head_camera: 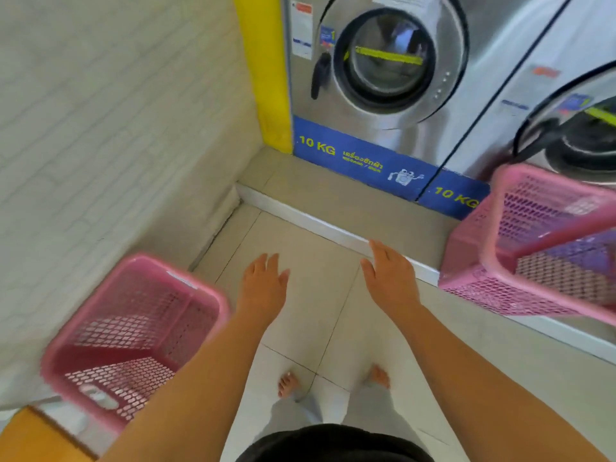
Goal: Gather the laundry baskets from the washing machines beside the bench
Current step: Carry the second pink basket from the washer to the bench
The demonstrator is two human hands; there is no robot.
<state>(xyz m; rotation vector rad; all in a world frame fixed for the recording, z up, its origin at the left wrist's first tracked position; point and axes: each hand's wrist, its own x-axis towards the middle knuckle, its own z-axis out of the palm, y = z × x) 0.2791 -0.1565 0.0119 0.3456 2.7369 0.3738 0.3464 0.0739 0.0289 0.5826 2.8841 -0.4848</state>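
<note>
So, your task looks partly done. Pink basket (133, 338) sits at left by white wall (100, 128), near orange tabletop (36, 438) corner. Your left hand (265, 288) empty, fingers spread wide. Your right hand (390, 278) empty too, fingers spread wide. Pink basket stack (540, 248) still on raised step (333, 208) by second washing machine (550, 95), at far right. Left to do: bring that stack over. Mind step edge near your toes. Tile floor (300, 328) between baskets gives room to walk.
</note>
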